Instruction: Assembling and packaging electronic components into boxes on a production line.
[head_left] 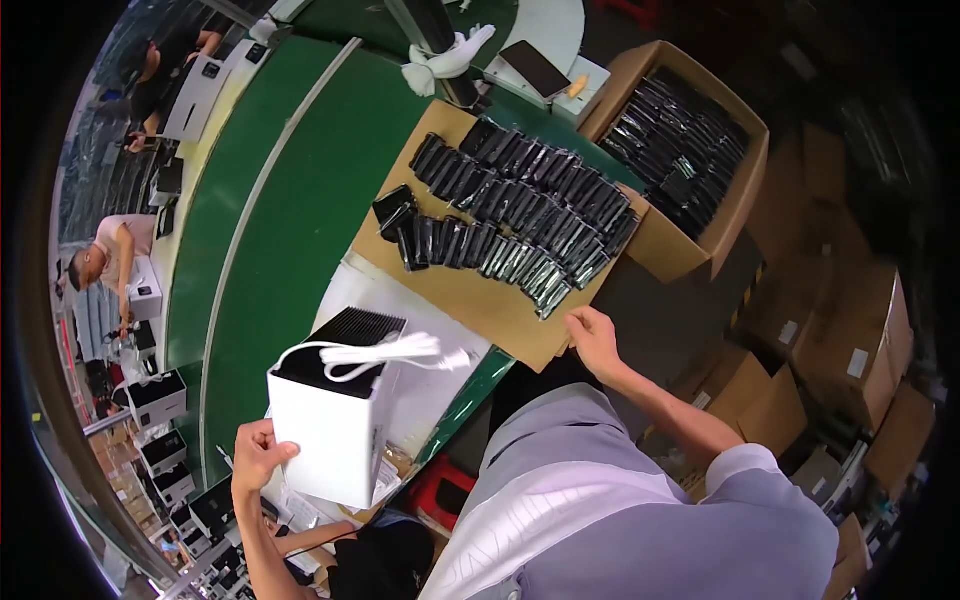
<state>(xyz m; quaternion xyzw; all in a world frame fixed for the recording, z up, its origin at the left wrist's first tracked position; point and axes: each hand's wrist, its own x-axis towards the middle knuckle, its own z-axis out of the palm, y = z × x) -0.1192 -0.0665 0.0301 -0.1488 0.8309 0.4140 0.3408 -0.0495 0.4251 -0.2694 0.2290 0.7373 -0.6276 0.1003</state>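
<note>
My left hand [260, 455] holds a white box-shaped appliance [325, 435] by its lower left edge, thumb on the front and the other fingers hidden behind. The appliance has a black ribbed top [358, 326], and a bundled white cable [375, 352] lies across it. At the right edge of a brown cardboard sheet [480, 310], my right hand [595, 342] has its fingers curled together; whether they grip the sheet or something small is not visible. Rows of black parts in clear plastic wrap [510, 200] cover much of the sheet.
An open carton [735, 235] full of similar wrapped parts stands beyond the sheet. A metal post [425, 30] with white cloth tied round it rises behind. Next to it lies a dark tablet-like panel [535, 68]. A black-clothed person [385, 560] is close at my left; others work along the green bench [290, 215].
</note>
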